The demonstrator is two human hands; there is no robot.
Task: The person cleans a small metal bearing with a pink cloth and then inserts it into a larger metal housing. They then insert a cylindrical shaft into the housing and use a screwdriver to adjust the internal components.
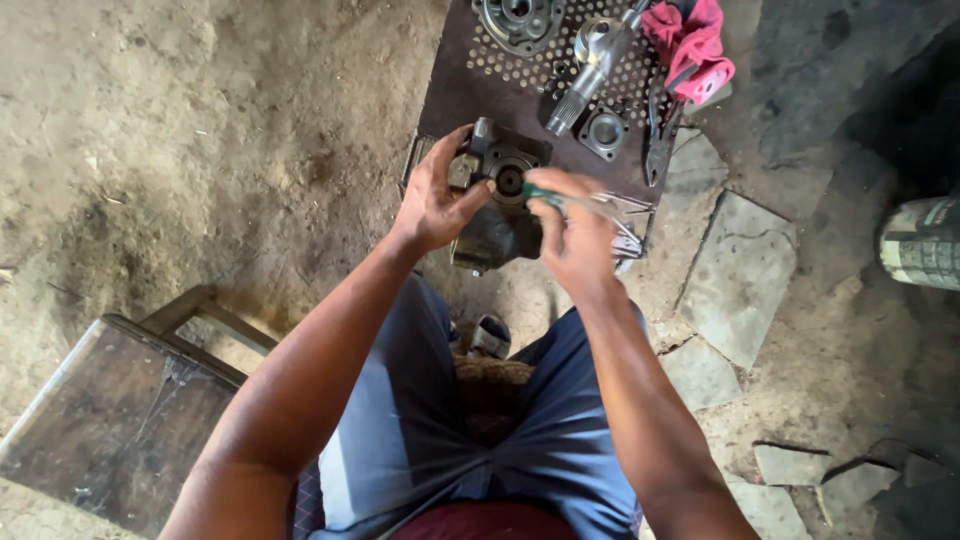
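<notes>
Head view: you work over a perforated plate point(450, 90) on the dirt floor.

Largest first: the dark housing point(497, 225) stands on the plate's near edge. Your left hand point(432, 200) grips its left side, fingers wrapped closed around it. Your right hand point(575, 235) is closed on a green-handled tool point(545, 195), tip at the housing's round bore. A splined shaft point(590, 65), a square flange point(604, 131) and a pink rag point(692, 45) lie behind.

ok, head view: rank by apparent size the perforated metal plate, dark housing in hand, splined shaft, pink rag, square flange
1. perforated metal plate
2. dark housing, held by the left hand, so nearer the camera, which may flatter it
3. pink rag and splined shaft: look alike, not ranked
4. square flange
</notes>
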